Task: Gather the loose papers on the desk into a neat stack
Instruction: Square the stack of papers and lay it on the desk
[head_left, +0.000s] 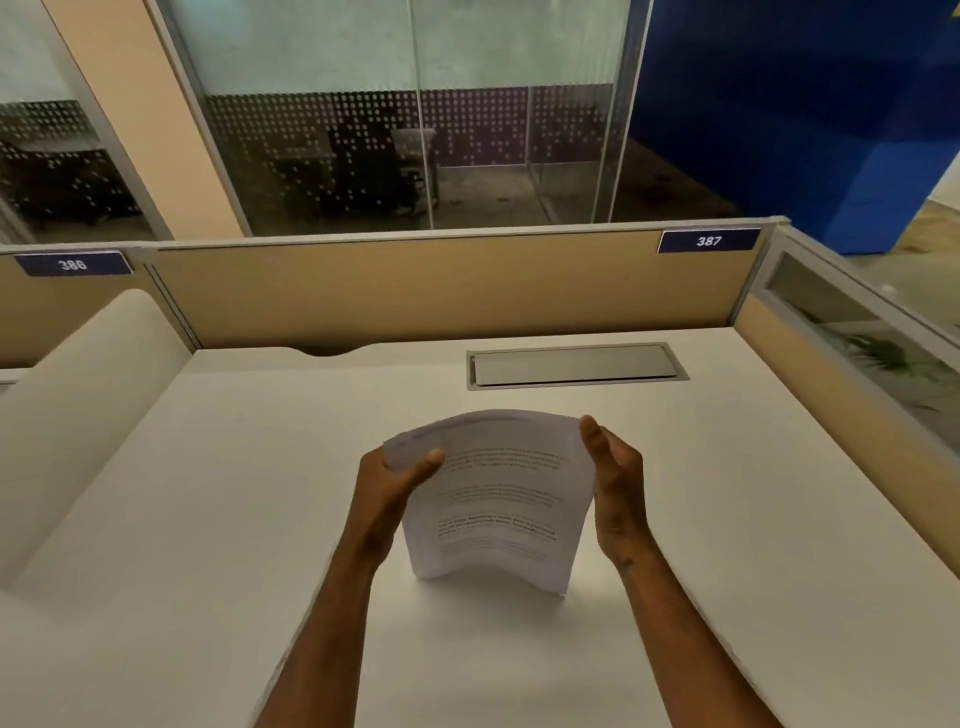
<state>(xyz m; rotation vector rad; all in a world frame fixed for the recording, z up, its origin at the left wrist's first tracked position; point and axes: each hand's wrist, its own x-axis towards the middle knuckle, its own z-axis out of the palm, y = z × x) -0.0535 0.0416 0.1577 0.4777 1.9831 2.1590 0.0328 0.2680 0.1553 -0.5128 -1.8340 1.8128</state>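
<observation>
A stack of white printed papers stands upright on its bottom edge in the middle of the white desk, bowed slightly towards me. My left hand grips the stack's left edge, thumb across the front of the top sheet. My right hand presses flat against the right edge, fingers pointing up. The top edges of the sheets are slightly uneven at the upper left.
A grey cable hatch is set into the desk behind the papers. Tan partition panels close the back and right sides, with number plates 386 and 387. A rounded cream divider rises at the left.
</observation>
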